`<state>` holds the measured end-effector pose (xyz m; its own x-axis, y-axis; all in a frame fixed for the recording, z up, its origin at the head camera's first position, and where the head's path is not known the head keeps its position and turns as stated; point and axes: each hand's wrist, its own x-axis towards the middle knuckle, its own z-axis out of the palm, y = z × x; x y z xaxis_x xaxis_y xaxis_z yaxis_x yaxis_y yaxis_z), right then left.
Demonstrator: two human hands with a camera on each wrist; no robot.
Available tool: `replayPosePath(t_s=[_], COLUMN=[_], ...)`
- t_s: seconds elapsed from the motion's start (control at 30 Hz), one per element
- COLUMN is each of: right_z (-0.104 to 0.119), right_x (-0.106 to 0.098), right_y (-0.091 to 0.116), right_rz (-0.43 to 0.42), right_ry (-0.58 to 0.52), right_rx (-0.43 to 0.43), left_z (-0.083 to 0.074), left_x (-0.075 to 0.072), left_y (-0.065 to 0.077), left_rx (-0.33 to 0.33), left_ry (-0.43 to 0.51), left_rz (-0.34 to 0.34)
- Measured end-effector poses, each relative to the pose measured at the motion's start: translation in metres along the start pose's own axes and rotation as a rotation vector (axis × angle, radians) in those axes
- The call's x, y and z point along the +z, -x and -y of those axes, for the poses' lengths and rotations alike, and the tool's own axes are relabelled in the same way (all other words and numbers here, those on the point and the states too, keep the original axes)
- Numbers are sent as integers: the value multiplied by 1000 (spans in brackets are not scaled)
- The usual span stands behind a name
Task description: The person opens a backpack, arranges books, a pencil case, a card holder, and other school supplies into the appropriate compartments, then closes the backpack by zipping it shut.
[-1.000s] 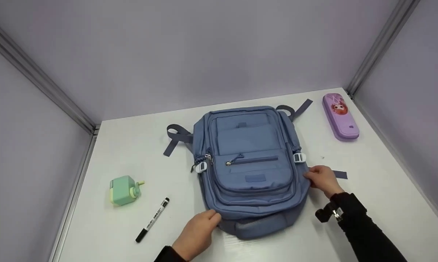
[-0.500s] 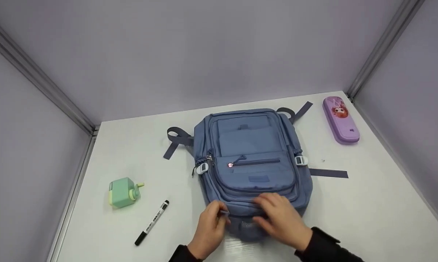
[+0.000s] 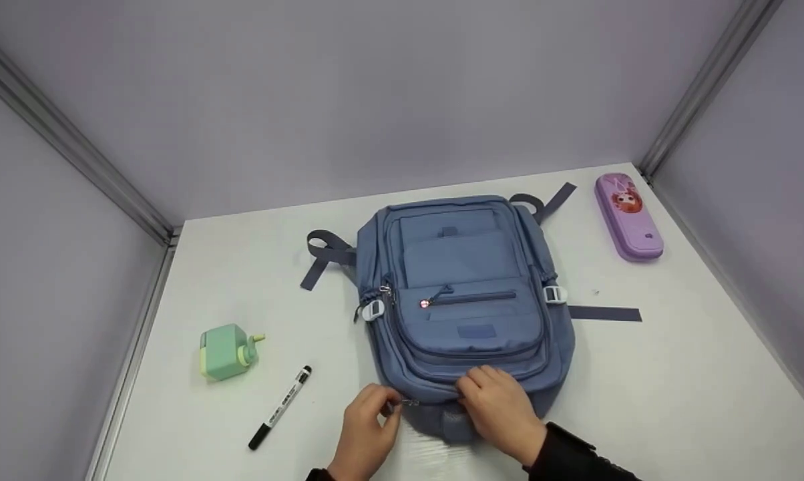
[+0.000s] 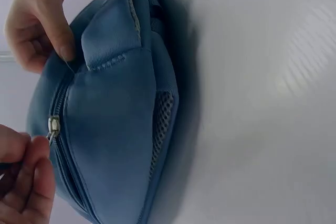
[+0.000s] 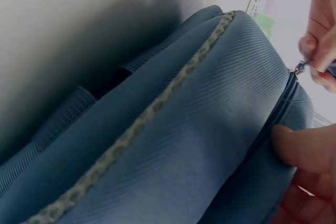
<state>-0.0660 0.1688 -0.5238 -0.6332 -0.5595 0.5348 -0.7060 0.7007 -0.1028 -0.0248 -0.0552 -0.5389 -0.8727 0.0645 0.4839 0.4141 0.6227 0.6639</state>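
A blue backpack [image 3: 469, 257] lies front side up on the table. At its near left corner my left hand [image 3: 365, 431] pinches the pull of a zipper, whose metal slider [image 4: 54, 124] shows in the left wrist view. My right hand [image 3: 505, 414] holds the fabric along the same zipper, nearer the middle of the bag's near end. In the right wrist view, the right thumb [image 5: 296, 145] presses beside the zipper line [image 5: 275, 111]. The fingertips of that hand are partly hidden against the cloth in the head view.
Left of the bag stand a green crank pencil sharpener [image 3: 225, 353] and a black-and-white marker [image 3: 280, 407]. A purple pencil case [image 3: 629, 217] lies at the far right. Loose straps [image 3: 606, 313] spread from the bag's sides. Panels enclose the white table [image 3: 682, 374].
My right hand has moved left from the bag's right side to its near end and taken hold of the fabric. The left hand has gone from the bag's corner to the zipper pull.
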Motion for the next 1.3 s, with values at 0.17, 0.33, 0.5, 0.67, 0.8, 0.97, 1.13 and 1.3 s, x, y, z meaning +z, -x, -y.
replayPosePath(t_s=[0.17,0.33,0.5,0.67,0.8,0.97,1.13,1.3], right_z=[-2,-1,-1,-2,-2,0,-1,-4], right_x=[0,-1,-2,-3,-2,-3,-3,-4], right_y=[0,1,2,1,2,3,4,6], right_rz=[-19,-41,-73,-91,-97,-93,-70,-44], right_ry=[-28,-52,-46,-46,-61,-95,-119,-140], right_rx=[15,17,3,0,-2,-2,7,31], left_z=[8,30,61,87,101,103,99,96], left_x=[-3,-10,-11,-6,-2,2,2,1], left_y=[-7,-20,-50,-96,-127,-148,-151,-145], left_rx=[-144,-173,-106,-88,-128,-231,-313,-302], left_ry=[-114,-286,-440,-564,-649,-742,-730,-673], left_rz=[60,33,11,33,47,30,86,111])
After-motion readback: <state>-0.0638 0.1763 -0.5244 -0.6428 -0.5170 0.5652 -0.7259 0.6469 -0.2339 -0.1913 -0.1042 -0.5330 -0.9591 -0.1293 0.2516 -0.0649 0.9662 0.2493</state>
